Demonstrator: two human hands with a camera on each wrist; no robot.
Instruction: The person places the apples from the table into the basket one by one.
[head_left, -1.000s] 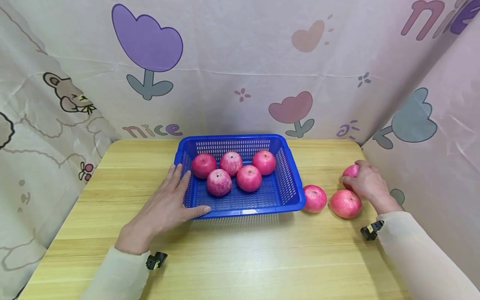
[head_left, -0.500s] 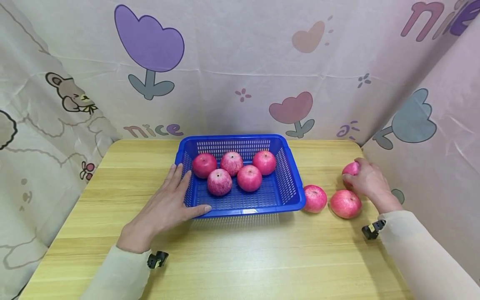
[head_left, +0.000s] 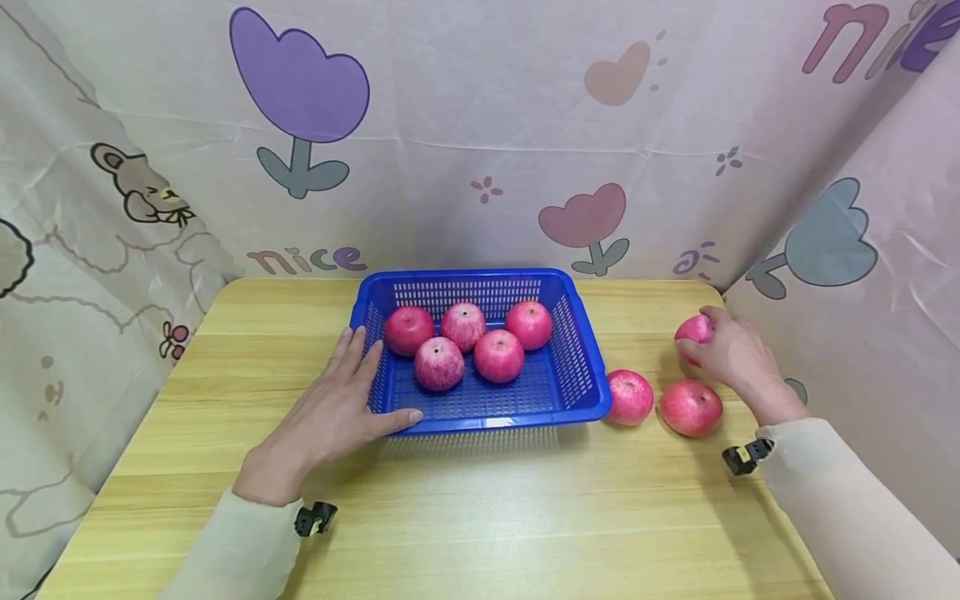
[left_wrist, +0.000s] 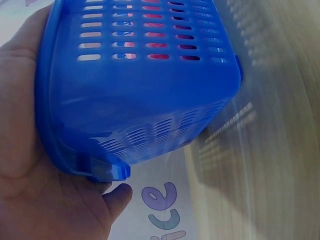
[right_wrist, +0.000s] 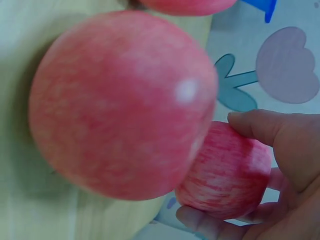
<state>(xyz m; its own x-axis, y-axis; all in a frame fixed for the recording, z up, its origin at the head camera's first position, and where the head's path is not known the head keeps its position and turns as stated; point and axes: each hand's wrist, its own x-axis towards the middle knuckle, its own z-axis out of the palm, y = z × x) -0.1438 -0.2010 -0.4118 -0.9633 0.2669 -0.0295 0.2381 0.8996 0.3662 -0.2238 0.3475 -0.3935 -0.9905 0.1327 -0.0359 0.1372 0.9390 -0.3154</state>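
Note:
My right hand [head_left: 737, 354] grips an apple [head_left: 693, 337] at the right end of the table, thumb on one side and fingers on the other. The right wrist view shows this streaked apple [right_wrist: 227, 172] partly behind a nearer, paler apple [right_wrist: 125, 105]. That paler apple [head_left: 692, 408] sits just in front of my right hand in the head view. Left of it is another apple [head_left: 630, 397], beside the blue basket [head_left: 491, 422]. My left hand [head_left: 322, 408] rests on the basket's left front corner, fingers extended along the left rim and thumb over the front rim.
Inside the basket lie several apples [head_left: 498, 357], grouped toward the back and left. The basket stands on a wooden table [head_left: 480, 517]. A printed curtain [head_left: 450, 167] closes off the back and both sides, close to my right hand.
My right hand and the apple it grips have shifted slightly left and toward the back. My left hand, the basket and the other apples stay in place.

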